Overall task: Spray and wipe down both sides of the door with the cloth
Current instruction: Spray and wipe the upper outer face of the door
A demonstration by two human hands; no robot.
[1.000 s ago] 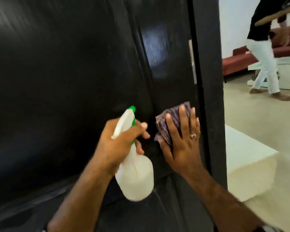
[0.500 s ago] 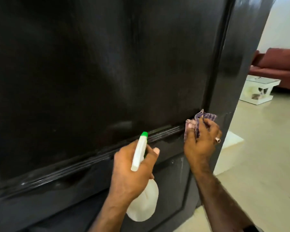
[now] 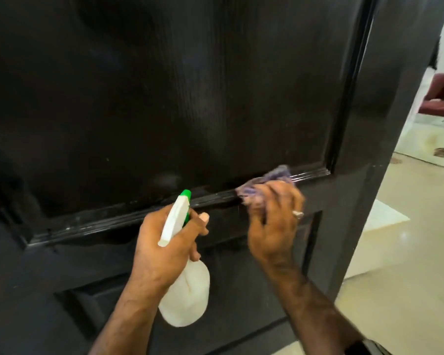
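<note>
The dark brown panelled door [image 3: 164,98] fills most of the view, its free edge at the right. My right hand [image 3: 272,231] presses a crumpled purple checked cloth [image 3: 264,185] onto the ridged moulding between the upper and lower panels. My left hand [image 3: 162,249] grips the neck of a white spray bottle [image 3: 185,295] with a green nozzle, held close to the door just left of the cloth, nozzle pointing up at the moulding. A ring shows on the right hand.
Past the door's right edge lies a pale tiled floor [image 3: 405,265] with a low white block [image 3: 377,226] near the door. Farther back stand a white low table [image 3: 430,144] and a maroon sofa [image 3: 443,96].
My right hand has slid the cloth leftwards along the moulding, away from the panel's corner. My left hand with the bottle keeps its place. The view has dropped from higher on the door.
</note>
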